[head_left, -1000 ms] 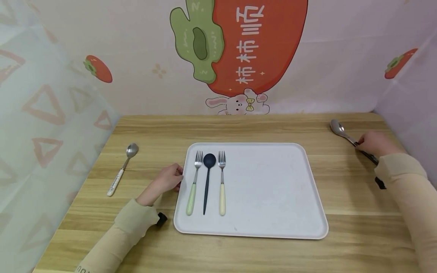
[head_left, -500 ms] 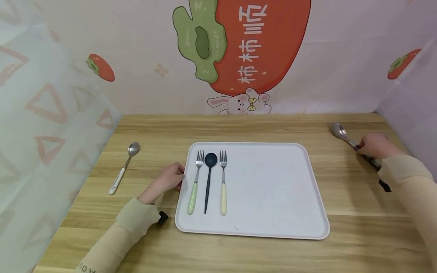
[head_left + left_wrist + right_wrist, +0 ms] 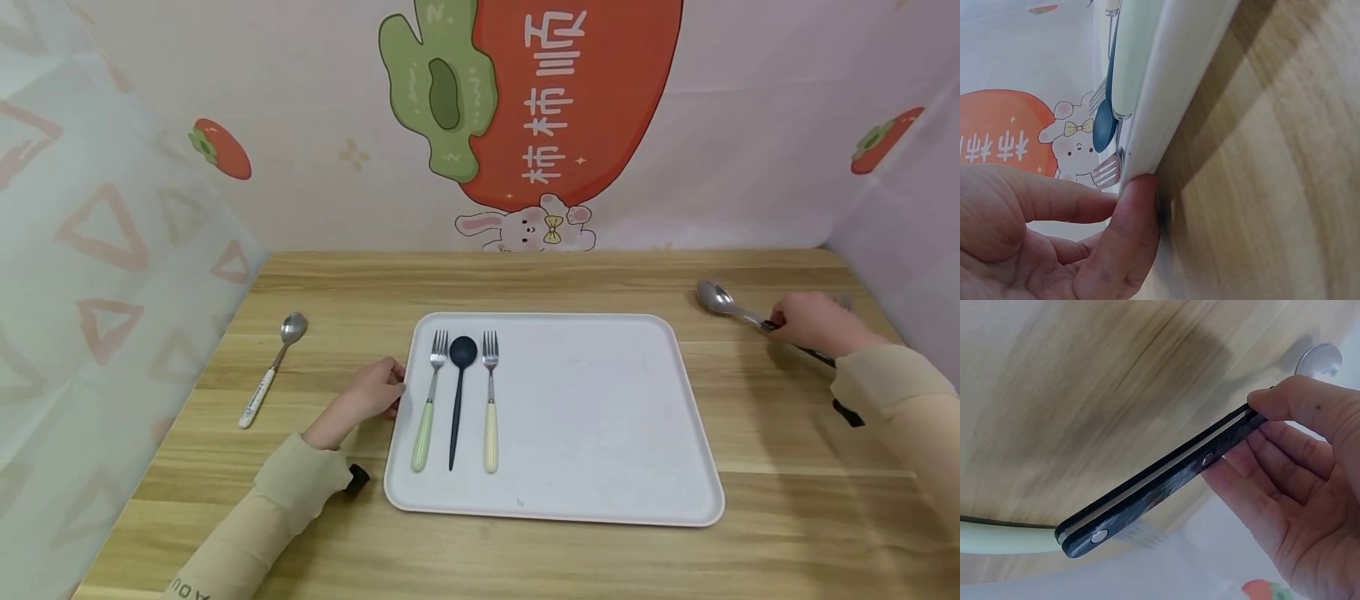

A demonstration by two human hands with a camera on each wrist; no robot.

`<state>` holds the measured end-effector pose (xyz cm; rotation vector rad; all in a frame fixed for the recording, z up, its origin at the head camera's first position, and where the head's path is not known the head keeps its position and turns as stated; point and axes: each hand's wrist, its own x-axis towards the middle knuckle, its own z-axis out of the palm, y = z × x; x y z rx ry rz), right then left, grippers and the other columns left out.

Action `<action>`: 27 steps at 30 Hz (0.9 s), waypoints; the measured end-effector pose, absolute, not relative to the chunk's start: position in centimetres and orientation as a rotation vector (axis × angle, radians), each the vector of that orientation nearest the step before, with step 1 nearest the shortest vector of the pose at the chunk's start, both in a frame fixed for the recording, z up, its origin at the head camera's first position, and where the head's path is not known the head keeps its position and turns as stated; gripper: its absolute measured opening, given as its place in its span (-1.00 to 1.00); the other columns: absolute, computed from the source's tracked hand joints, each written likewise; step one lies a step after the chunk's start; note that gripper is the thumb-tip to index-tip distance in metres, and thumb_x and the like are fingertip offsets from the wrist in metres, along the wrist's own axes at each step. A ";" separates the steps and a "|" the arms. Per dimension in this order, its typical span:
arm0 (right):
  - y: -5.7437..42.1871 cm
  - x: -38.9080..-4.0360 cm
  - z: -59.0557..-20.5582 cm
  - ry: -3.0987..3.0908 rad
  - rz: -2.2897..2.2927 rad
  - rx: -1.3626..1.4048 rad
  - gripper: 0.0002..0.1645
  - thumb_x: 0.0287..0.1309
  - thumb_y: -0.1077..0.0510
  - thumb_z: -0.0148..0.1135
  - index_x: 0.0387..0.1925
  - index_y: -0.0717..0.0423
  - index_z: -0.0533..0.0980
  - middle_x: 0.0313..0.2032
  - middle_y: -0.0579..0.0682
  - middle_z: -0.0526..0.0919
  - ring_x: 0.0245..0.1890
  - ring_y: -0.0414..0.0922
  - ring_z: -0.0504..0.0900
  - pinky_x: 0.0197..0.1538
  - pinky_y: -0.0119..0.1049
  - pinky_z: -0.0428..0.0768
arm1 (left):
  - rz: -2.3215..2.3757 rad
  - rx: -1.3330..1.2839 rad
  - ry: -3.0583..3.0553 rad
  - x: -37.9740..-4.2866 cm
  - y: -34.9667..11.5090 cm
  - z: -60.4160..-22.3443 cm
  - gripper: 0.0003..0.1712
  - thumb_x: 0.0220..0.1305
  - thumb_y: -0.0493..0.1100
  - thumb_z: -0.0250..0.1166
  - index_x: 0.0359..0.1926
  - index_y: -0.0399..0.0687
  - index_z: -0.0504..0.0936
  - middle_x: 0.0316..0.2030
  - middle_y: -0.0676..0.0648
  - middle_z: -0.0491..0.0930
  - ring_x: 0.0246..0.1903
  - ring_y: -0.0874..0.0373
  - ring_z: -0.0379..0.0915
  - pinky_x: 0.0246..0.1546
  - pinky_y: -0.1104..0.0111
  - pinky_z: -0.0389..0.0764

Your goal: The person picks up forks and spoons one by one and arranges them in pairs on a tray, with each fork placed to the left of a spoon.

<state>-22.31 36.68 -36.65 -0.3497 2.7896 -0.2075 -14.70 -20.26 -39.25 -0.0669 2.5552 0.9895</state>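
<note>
My right hand (image 3: 817, 321) grips a spoon (image 3: 718, 298) by its black riveted handle (image 3: 1166, 478), just above the table at the right. The steel bowl points to the back left, and the shadow below lies apart from it. My left hand (image 3: 369, 390) pinches the left rim of a white tray (image 3: 1169, 94) between thumb and fingers. Side by side on the left part of this tray (image 3: 600, 417) lie a green-handled fork (image 3: 422, 433), a black spoon (image 3: 462, 353) and a cream-handled fork (image 3: 491, 433).
A spoon with a white patterned handle (image 3: 258, 398) lies on the table (image 3: 330, 292) at the left. Another fork (image 3: 1141, 534) with a pale green handle lies at the far right, mostly hidden behind my right hand in the head view. Printed cloth walls (image 3: 300, 100) enclose the table.
My right hand has moved a little left with the black-handled spoon, which has come off the table. Fork tines now show behind that hand. My left hand stays on the tray rim.
</note>
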 end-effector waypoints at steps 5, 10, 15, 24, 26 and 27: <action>35.4 -22.1 -36.4 2.802 -0.224 -0.374 -0.83 0.00 0.20 0.21 -0.45 0.29 0.53 -0.52 -0.02 0.55 -0.53 -0.09 0.42 -0.48 -0.17 0.43 | 0.992 -0.065 2.557 -14.7 -20.3 -39.4 -0.79 0.22 -0.37 0.00 -0.14 -0.42 0.37 -0.38 -0.25 0.49 -0.57 0.12 0.45 -0.57 0.38 0.58; 33.8 -21.9 -36.2 2.806 -0.215 -0.431 -0.88 0.00 0.22 0.22 -0.48 0.23 0.53 -0.54 -0.04 0.55 -0.53 -0.11 0.41 -0.47 -0.17 0.43 | 0.989 -0.063 2.556 -14.8 -20.4 -39.6 -0.79 0.22 -0.36 0.00 -0.13 -0.42 0.36 -0.37 -0.25 0.49 -0.56 0.12 0.45 -0.57 0.38 0.58; 32.3 -21.6 -36.2 2.804 -0.228 -0.483 -0.92 -0.02 0.25 0.23 -0.49 0.22 0.52 -0.57 -0.07 0.51 -0.56 -0.13 0.38 -0.50 -0.22 0.40 | 0.992 -0.068 2.554 -14.8 -20.4 -39.5 -0.78 0.22 -0.36 0.00 -0.13 -0.42 0.36 -0.37 -0.25 0.49 -0.56 0.12 0.45 -0.57 0.38 0.58; 29.6 -20.7 -36.0 2.840 -0.252 -0.602 -0.95 -0.07 0.26 0.25 -0.53 0.14 0.52 -0.60 -0.12 0.50 -0.56 -0.17 0.37 -0.49 -0.27 0.38 | 0.992 -0.065 2.554 -14.7 -20.4 -39.6 -0.78 0.22 -0.36 0.00 -0.12 -0.42 0.36 -0.38 -0.24 0.50 -0.56 0.12 0.45 -0.57 0.38 0.58; 28.9 -20.5 -35.8 2.821 -0.274 -0.617 -0.96 -0.08 0.25 0.25 -0.54 0.13 0.52 -0.59 -0.13 0.51 -0.56 -0.17 0.37 -0.49 -0.28 0.38 | 0.996 -0.060 2.556 -14.8 -20.4 -39.6 -0.78 0.21 -0.36 0.00 -0.12 -0.42 0.36 -0.38 -0.24 0.50 -0.57 0.12 0.45 -0.57 0.37 0.58; 28.6 -20.4 -35.7 2.809 -0.287 -0.623 -0.96 -0.08 0.26 0.24 -0.54 0.13 0.53 -0.58 -0.13 0.51 -0.55 -0.18 0.38 -0.48 -0.29 0.39 | 1.000 -0.058 2.557 -14.7 -20.4 -39.6 -0.78 0.21 -0.36 0.00 -0.13 -0.43 0.36 -0.39 -0.24 0.50 -0.57 0.13 0.45 -0.58 0.37 0.58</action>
